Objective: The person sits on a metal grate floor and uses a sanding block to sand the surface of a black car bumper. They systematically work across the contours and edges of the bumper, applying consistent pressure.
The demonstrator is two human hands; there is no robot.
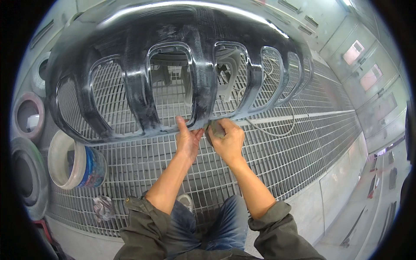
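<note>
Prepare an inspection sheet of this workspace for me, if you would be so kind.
Surface: grey metal grating floor
Work items: glossy black slotted panel with whitish smears along its lower edge; grey-green handheld pad
Clutter: white round bucket with blue side; crumpled pale wrapping
Hands: left hand touches the panel's lower edge; right hand grips the pad
Cables: thin pale hose or cable, curved over the grating
Surroundings: pale wall with small windows
</note>
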